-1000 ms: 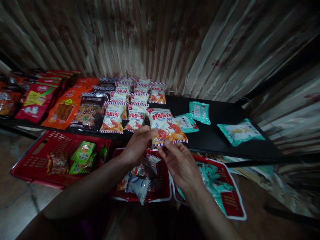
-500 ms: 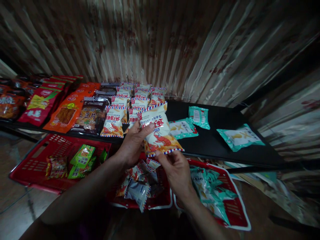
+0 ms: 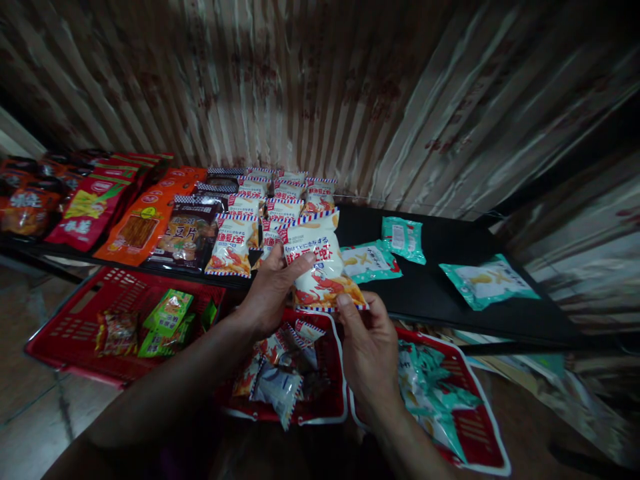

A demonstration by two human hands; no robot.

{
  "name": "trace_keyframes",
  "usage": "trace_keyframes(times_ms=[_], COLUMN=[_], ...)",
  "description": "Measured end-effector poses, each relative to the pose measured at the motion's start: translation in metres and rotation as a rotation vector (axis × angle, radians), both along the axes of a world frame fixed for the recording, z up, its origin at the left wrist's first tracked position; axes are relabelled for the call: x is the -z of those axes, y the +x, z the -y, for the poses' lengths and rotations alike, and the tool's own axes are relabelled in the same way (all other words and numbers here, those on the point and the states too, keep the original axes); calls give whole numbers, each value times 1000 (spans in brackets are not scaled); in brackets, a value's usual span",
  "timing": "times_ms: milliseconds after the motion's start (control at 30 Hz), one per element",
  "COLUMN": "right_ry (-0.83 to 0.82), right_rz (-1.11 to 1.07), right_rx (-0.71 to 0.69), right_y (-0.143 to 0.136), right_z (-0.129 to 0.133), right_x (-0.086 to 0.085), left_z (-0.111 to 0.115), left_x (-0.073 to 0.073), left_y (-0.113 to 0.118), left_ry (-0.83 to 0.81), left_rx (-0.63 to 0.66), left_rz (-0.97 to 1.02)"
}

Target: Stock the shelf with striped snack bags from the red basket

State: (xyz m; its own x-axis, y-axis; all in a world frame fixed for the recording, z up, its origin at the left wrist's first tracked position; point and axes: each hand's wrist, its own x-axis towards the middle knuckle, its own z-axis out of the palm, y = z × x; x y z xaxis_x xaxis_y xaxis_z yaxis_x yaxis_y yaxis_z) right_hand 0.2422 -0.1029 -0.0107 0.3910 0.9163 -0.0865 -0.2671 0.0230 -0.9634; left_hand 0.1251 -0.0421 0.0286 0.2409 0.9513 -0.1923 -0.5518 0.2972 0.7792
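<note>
Packet, in my remote view, held at the near edge of the shelf, long axis shelfward: left hand clamps its left side, right hand pinches its lower right corner.

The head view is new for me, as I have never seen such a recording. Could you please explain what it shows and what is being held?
There is no machine here. A camera worn on a person's head looks forward and down, so you see that person's bare hands. The left hand grips the left side of a white snack bag, its thumb across the front; the right hand holds the bag's lower right corner. Behind is a black table with rows of similar bags, orange bags farther left, and turquoise bags to the right. Lower down are red baskets with more packets inside.
</note>
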Motion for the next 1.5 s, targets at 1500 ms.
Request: trace_keyframes(times_ms=[1500], right_ry=[-131], right_rz=[71], right_rx=[-245], right_y=[10], right_z=[-5], right_x=[17], left_z=[-18], left_x=[2], left_y=[-8], left_ry=[-10], left_rx=[-183], left_rz=[-58])
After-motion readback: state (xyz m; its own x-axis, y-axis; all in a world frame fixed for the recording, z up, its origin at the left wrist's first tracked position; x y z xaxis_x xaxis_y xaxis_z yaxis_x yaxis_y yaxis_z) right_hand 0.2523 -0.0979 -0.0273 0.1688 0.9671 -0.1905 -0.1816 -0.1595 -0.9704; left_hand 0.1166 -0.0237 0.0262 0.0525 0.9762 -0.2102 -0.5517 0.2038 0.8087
